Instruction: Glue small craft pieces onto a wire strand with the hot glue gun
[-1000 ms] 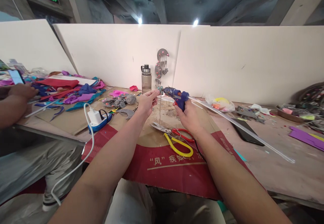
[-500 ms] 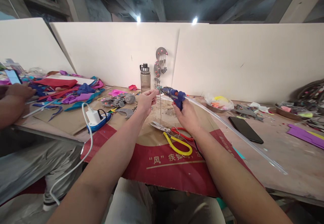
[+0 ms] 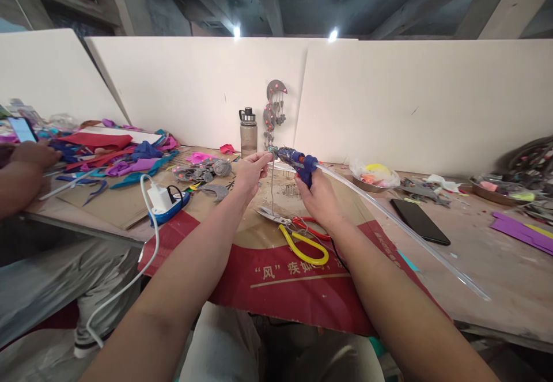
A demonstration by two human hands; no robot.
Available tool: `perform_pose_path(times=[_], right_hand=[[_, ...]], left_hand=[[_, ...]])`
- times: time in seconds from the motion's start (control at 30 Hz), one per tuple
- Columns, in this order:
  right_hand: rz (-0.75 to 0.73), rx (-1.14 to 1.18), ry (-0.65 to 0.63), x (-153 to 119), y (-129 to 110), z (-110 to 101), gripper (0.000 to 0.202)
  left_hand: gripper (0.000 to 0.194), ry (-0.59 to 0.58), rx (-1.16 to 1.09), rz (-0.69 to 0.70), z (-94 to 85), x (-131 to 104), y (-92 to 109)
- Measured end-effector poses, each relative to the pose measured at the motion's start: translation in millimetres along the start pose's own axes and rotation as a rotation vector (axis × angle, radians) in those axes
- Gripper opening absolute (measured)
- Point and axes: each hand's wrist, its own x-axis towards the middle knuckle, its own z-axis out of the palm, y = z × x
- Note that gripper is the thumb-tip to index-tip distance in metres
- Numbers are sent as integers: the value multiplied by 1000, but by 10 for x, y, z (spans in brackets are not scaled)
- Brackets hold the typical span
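My right hand [image 3: 322, 195] is wrapped round the handle of a blue glue gun [image 3: 302, 166], with a long clear glue stick [image 3: 389, 218] running out of its back. The gun's tip points left, at the fingertips of my left hand [image 3: 253, 171]. Those fingers pinch a small item at the top of a thin grey yarn [image 3: 272, 189]; its shape is too small to tell. The yarn hangs down to the scissors [image 3: 274, 216]. Beside them lie red-handled scissors [image 3: 317, 233] and a yellow handle [image 3: 305, 249], all on a red and tan sheet [image 3: 298, 301].
A bottle [image 3: 248, 134] and a grey moon ornament [image 3: 276, 89] are at the back. Left are a power strip [image 3: 170, 209], a grey yarn ball [image 3: 222, 167], felt scraps [image 3: 129, 166] and another person's hand [image 3: 37, 154] by a phone. A black phone [image 3: 419, 220] lies right.
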Motion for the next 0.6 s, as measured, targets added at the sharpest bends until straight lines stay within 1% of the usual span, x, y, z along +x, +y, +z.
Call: perform_pose_path(times=[0.17,0.37,0.5,0.6], right_hand=[[-6,14,1,-8,8,16,34],[6,16,6,2,0,12,36],[20,8,-25,0,-10,11,35],[36,42,-6,-2,-1,11,33]], left_hand=[[31,21,-11,3,-1,-2,2],[31,18,-7,7,6,-1,2],[32,33,-14,7,3,-2,9],[32,36,-19,1,-4,-2,13]])
